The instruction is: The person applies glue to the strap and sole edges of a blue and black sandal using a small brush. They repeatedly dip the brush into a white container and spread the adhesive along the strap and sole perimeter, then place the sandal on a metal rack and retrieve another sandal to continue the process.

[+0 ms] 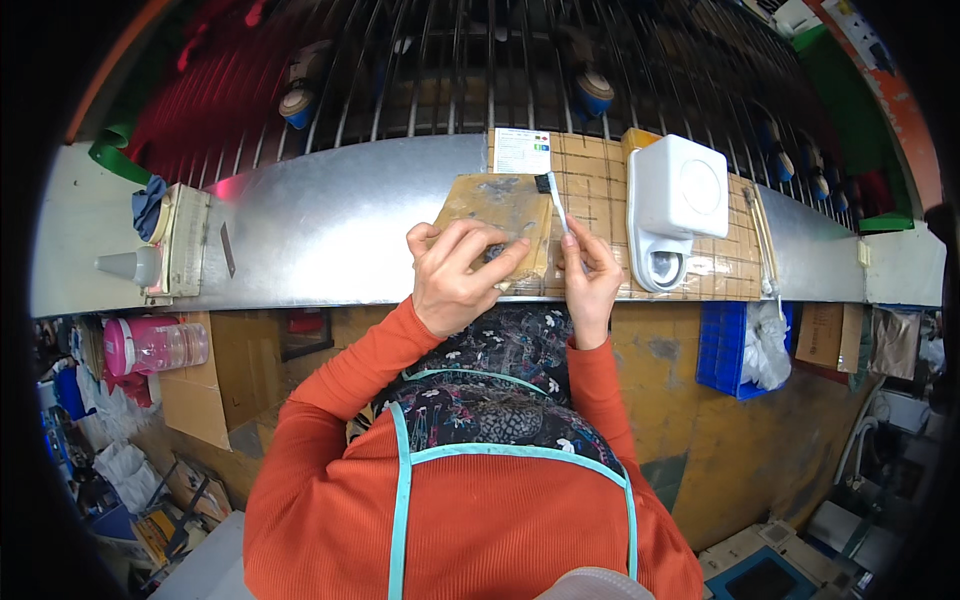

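My right hand (591, 272) pinches the white handle of a toothbrush-like brush (557, 203), its black bristles up at the far right corner of a worn tan board (480, 204). Grey smears mark the board, which lies on the bench in front of me. Over its near part is my left hand (452, 270), fingers bent and closed toward the thumb. A small pale bit shows by the thumb tip, too small to name. Beside the index finger is a dark patch on the board.
Right of my hands stands a white rounded device (680, 190) on taped cardboard (590, 165). Thin sticks (763, 240) lie farther right. Metal rods (420, 80) run behind the metal bench (300, 220). At the left are a grey cone nozzle (118, 265) and a pale box (185, 240). A blue crate (722, 350) sits below right.
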`<state>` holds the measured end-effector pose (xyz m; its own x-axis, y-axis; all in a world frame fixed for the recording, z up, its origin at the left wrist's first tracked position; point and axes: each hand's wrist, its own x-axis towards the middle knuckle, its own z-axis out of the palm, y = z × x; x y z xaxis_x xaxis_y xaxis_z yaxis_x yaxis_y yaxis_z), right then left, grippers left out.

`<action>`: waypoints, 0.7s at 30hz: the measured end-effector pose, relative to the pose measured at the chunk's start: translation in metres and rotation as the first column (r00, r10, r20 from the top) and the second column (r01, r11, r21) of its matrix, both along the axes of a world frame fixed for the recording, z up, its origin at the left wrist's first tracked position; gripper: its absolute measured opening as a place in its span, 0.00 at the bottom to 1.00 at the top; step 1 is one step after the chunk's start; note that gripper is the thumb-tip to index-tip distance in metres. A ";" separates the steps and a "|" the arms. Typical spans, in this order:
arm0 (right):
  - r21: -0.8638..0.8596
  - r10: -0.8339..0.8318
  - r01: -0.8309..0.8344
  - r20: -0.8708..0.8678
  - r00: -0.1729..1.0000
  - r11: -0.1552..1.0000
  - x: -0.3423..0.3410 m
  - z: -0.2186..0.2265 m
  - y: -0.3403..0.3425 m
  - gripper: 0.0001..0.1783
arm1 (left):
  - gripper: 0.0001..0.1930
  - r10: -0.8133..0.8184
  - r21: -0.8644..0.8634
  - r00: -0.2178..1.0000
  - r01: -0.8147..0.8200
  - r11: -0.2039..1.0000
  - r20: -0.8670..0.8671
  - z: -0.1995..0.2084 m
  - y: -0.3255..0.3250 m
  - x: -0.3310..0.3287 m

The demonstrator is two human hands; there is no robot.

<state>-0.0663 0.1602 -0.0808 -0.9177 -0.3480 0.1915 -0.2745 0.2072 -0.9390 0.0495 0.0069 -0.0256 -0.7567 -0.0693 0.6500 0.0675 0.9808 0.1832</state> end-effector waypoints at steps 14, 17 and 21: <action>-0.250 0.034 0.022 0.217 0.976 0.968 0.034 0.006 0.007 0.13 | 0.18 0.186 -0.060 0.982 -0.188 0.980 -0.035 0.006 0.028 -0.031; -0.266 0.013 0.041 0.199 0.980 0.963 0.041 0.014 0.011 0.13 | 0.19 0.196 -0.005 0.981 -0.196 0.981 -0.009 0.009 0.027 -0.036; -0.305 0.021 0.061 0.259 0.966 0.950 0.034 0.018 0.007 0.13 | 0.22 0.167 0.048 0.986 -0.166 0.985 -0.020 0.015 0.024 -0.038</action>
